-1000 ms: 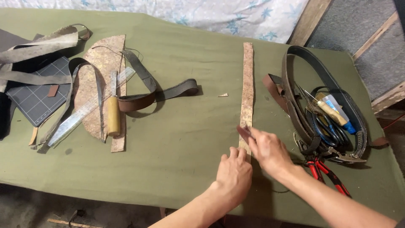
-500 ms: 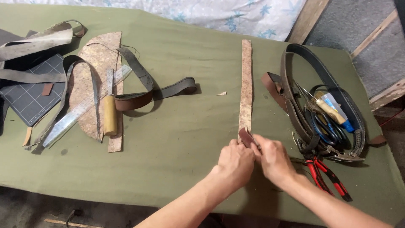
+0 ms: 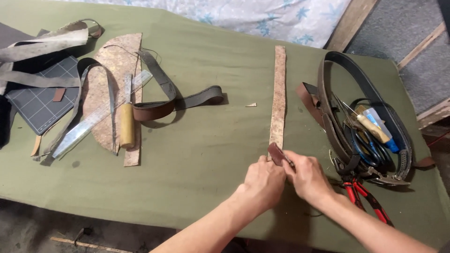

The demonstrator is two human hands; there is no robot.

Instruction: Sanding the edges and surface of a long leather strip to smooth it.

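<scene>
A long pale leather strip (image 3: 279, 93) lies lengthwise on the green cloth-covered table (image 3: 211, 154). At its near end my left hand (image 3: 262, 180) and my right hand (image 3: 304, 175) meet, both pinching a small dark brown leather piece (image 3: 276, 153) that sticks up between the fingertips. A thin metal tool shows at my right fingers, but I cannot tell what it is.
To the right, coiled dark belts (image 3: 356, 107) hold scissors and tools, with red-handled pliers (image 3: 363, 197) beside them. On the left lie a wooden-handled tool (image 3: 126, 124), a metal ruler (image 3: 101, 115), a brown looped strap (image 3: 176, 100), leather offcuts and a gridded cutting mat (image 3: 35, 100).
My left hand moved up from the table edge to join my right hand at the strip's near end, and both now pinch the dark brown piece.
</scene>
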